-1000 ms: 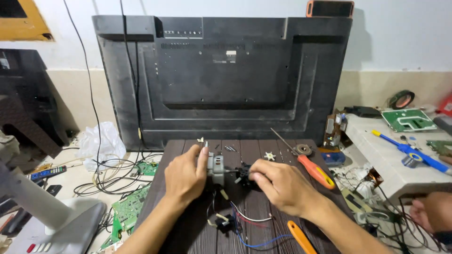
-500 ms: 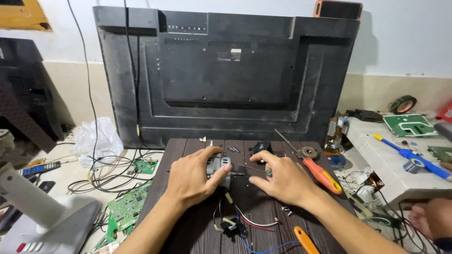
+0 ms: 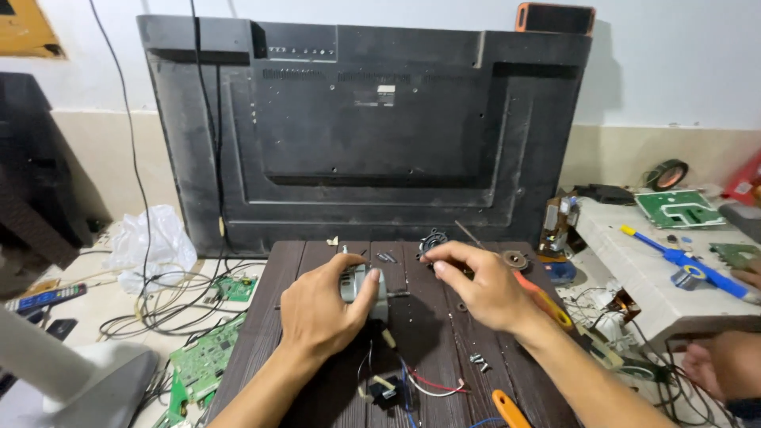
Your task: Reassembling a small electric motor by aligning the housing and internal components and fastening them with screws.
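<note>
Under the left hand [image 3: 321, 307], on the dark slatted surface [image 3: 254, 333], sits a small grey motor [image 3: 366, 289]. The fingers of that hand curl over it and the thumb [image 3: 366, 295] presses its near side, so they are clamped on the motor; most of its body is hidden by the palm, and only the pale end and a thin shaft poking out toward the right hand show clearly. Wires [image 3: 412, 380] in red, white and blue trail from beneath the hand toward the near edge, ending at a small black part that is hard to make out.

Just beyond the motor's shaft, the right hand [image 3: 483, 289] hovers with its fingertips [image 3: 434, 261] drawn together; whether they pinch anything cannot be told, since the spot is small and shadowed. Past those fingertips lies a dark round part [image 3: 433, 239], partly covered by the hand. Beside the right wrist an orange-handled screwdriver [image 3: 547, 301] lies half hidden by the forearm. A few loose screws [image 3: 478, 361] rest near that forearm.

Behind both hands a large black television back [image 3: 365, 135] leans against the wall. At the right edge another person's hand [image 3: 725, 364] is cut off by the frame.
</note>
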